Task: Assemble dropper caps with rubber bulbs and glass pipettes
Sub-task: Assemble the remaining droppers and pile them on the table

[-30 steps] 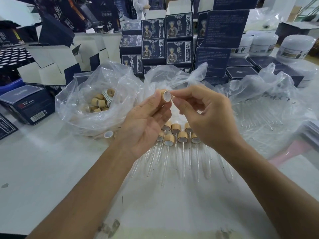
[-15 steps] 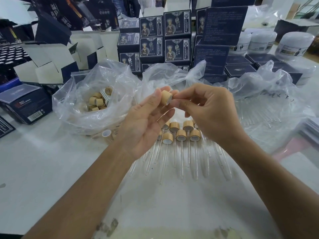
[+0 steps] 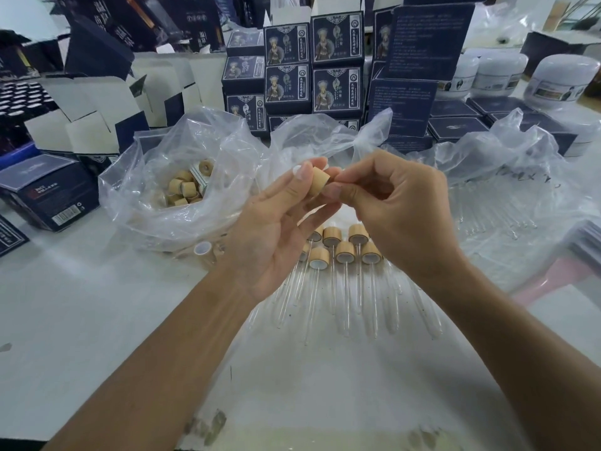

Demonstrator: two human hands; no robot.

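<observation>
Pinched between the left hand [image 3: 276,229] and right hand [image 3: 400,209], the small cylindrical bamboo-coloured dropper cap [image 3: 318,185] is judged light, rigid, smooth; its sides are best gripped.

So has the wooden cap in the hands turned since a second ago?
Yes. The wooden cap has turned: its white open end faced the camera, now it points away toward the stacked boxes, wood side showing.
</observation>
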